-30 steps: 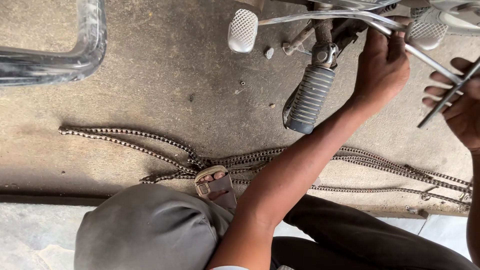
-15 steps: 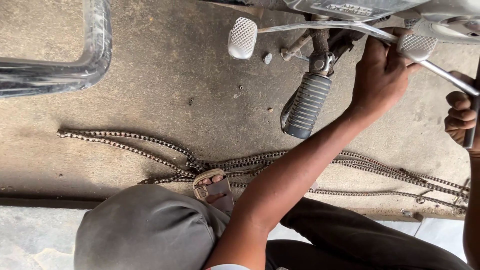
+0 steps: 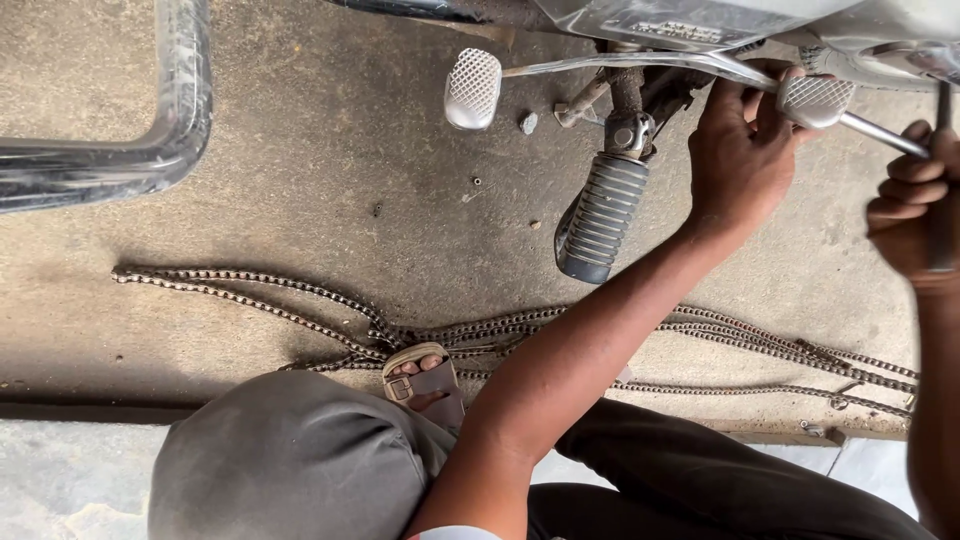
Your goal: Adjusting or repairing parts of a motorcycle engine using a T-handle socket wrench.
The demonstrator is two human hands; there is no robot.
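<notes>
Concrete floor [image 3: 330, 170]: two chains [image 3: 300, 300], two hands.

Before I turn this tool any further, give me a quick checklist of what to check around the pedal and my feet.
1. Left hand steadying the pedal lever: ok, fingers wrap the rod near the right pad.
2. Right hand grip on the tool: ok, fist closed round a dark shaft.
3. Tool seated on its fastener: cannot tell, the tip is out of view.
4. Footpeg out of the hands' way: ok, it hangs below the left hand.
5. Chain away from the foot: not ok, it runs right by the sandal.
6. Small loose parts on the floor: not ok, several lie near the pedal.
</notes>
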